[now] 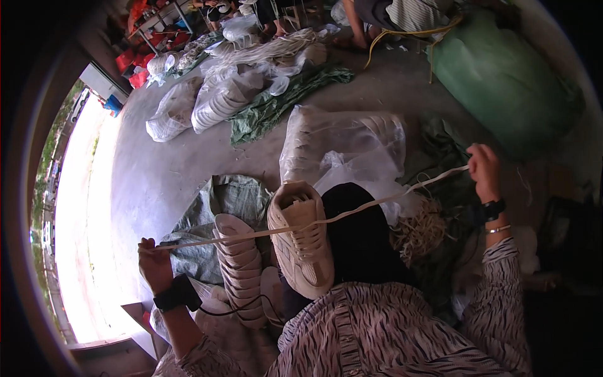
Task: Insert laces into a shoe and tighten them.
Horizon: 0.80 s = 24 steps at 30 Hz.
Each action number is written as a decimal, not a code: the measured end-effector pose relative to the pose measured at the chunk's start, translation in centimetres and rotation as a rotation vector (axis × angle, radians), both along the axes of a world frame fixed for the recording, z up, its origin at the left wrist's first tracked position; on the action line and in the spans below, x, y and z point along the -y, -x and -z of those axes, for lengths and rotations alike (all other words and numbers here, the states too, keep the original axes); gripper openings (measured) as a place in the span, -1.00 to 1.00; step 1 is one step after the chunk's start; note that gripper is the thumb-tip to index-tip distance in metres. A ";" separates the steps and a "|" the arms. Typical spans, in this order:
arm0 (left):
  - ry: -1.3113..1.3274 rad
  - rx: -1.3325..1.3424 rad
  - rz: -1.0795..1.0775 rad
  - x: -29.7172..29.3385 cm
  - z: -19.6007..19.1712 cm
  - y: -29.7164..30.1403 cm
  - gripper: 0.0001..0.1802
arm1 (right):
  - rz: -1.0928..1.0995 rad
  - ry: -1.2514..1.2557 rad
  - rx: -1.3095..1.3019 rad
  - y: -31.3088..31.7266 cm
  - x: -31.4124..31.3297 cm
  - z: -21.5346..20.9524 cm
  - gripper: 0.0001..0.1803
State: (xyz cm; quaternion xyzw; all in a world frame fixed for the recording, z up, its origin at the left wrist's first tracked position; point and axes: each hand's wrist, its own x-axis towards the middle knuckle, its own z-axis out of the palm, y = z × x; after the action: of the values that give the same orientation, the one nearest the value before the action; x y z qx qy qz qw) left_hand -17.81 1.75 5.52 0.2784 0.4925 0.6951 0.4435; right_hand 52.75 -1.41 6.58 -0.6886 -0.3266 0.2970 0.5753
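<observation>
A beige sneaker (pixel 317 270) rests on my lap, its toe pointing toward me and its opening away. One flat cream shoelace (pixel 389 197) is drawn out wide to both sides across the sneaker's upper lacing area. The lower rows on the sneaker hold lacing; whether the long lace runs through the upper eyelets, I cannot tell. At the left, my left hand (pixel 154 266) is closed on one end of the lace. My right hand (pixel 484 172), raised higher at the right, pinches the other end.
A stack of pale shoe-shaped pieces (pixel 240 270) stands left of the sneaker. Beyond it lies a clear plastic bag (pixel 342 138) of pale pieces. Loose laces (pixel 422 229) lie bundled to the right. A large green sack (pixel 502 81) and another person (pixel 402 16) are at the far right.
</observation>
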 end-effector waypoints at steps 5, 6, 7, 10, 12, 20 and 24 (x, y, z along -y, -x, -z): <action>0.184 0.291 -0.040 2.4 5.9 5.9 -0.81 | -1.141 0.266 -0.237 18.0 -0.4 -1.1 -0.83; 0.273 0.473 -0.008 1.7 5.8 3.8 -0.81 | -1.260 0.235 -0.347 19.7 -0.3 -0.9 -0.82; 0.317 0.344 0.045 1.4 4.6 -0.2 -0.80 | -1.323 0.203 -0.418 20.9 -0.3 -1.0 -0.80; 0.394 -0.185 0.158 2.7 1.7 -10.5 -0.81 | -1.314 0.027 -0.232 22.6 -0.6 1.2 -0.81; 0.321 -0.468 0.364 3.7 1.9 -14.1 -0.80 | -1.341 0.091 -0.138 22.7 -0.2 1.0 -0.81; -0.045 -0.962 0.526 3.8 1.0 -23.4 -0.82 | -1.351 0.495 -0.101 21.4 1.3 2.3 -0.78; 0.001 -0.995 0.732 4.4 1.5 -22.4 -0.84 | -1.319 0.372 -0.143 21.1 1.6 2.5 -0.75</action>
State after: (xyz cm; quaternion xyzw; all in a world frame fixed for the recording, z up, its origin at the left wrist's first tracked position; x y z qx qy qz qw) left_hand 4.57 -2.60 3.98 0.7200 0.5135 0.2844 0.3703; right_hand 31.67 -3.01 4.10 -0.4120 -0.5821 0.6809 0.1668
